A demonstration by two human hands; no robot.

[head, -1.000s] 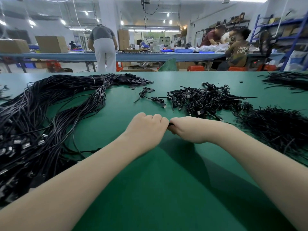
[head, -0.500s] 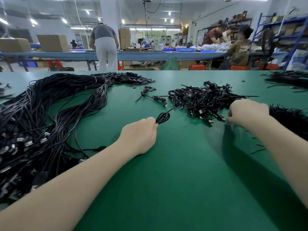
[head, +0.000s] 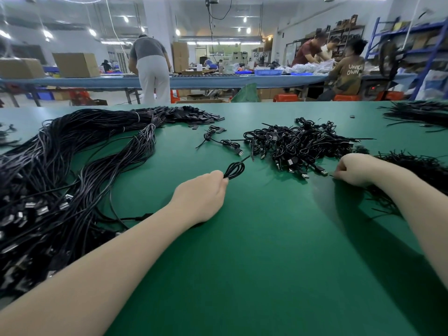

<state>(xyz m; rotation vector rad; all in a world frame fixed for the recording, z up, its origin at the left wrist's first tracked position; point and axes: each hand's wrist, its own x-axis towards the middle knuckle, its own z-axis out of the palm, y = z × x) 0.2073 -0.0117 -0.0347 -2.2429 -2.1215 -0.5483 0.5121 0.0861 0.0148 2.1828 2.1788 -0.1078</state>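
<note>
Hands both low on the green counter, well apart. L hand sits knuckles-up near the middle, fingers curled in and pinching one end of a small coiled cable. The coil's loop pokes out past the fingertips toward the far side, close over the counter; can't tell if it touches. Its thin tail points at the finished pile of coiled cables w/ USB plugs, which lies just beyond, btwn the two hands.

R hand is out to the right at the near edge of the tie heap. Its fingers are curled tight, pinching what looks like one thin black tie, w/ only the tip showing by the fingertips. Forearm lies across part of that heap.

Big bundle of long uncoiled cables fills the left side. Two loose coils lie left of the finished pile.
</note>
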